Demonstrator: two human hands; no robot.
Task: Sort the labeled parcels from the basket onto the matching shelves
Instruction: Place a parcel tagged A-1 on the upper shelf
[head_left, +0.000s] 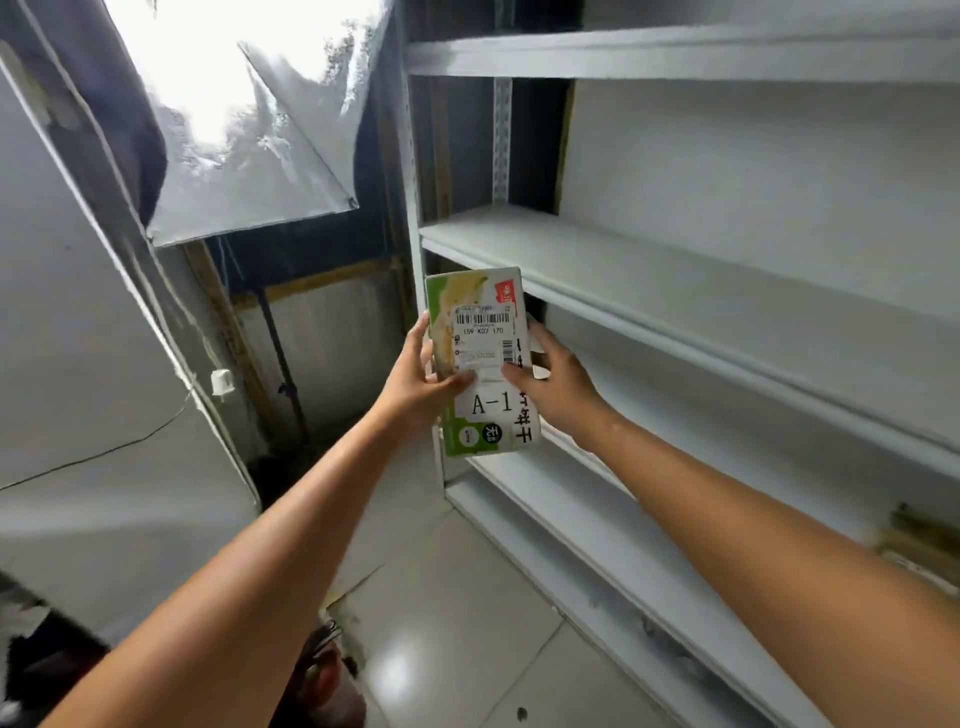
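Observation:
A flat green-and-white parcel (480, 332) with a barcode sticker and a white label reading A-1 is held upright in front of the shelf unit's left end. My left hand (415, 379) grips its left edge, thumb across the front. My right hand (558, 379) grips its right edge, thumb on the label. The white metal shelf unit (649, 275) fills the right side, with several bare shelves at different heights. The parcel hangs level with the gap below the middle shelf. The basket is not in view.
A brown cardboard item (919, 540) lies on a lower shelf at the far right. A silver reflector sheet (249, 130) hangs at upper left over a white panel (78, 364). A dark stand (283, 374) rises behind. Tiled floor (457, 613) lies below.

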